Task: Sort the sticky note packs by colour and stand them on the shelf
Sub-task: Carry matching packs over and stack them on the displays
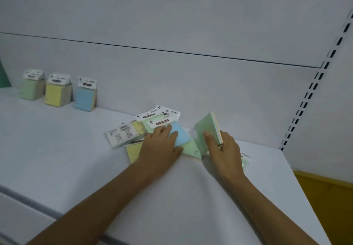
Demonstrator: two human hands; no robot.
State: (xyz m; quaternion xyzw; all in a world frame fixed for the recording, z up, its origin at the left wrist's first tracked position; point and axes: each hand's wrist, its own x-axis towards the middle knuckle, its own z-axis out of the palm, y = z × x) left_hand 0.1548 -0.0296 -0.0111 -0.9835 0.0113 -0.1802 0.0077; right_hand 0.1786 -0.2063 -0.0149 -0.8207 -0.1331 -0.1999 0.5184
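Three rows of sticky note packs stand at the back left of the white shelf: green, yellow and blue. A loose pile of packs lies flat in the middle. My left hand rests on the pile with straight fingers, its fingertips on a blue pack. My right hand grips a green pack tilted up on edge, thumb on its face. Another green pack lies flat between my hands. A yellow pack shows under my left wrist.
The shelf's back panel rises right behind the packs. A slotted upright runs down the right side. A yellow bin sits below the shelf's right end. A dark green object stands at the far left.
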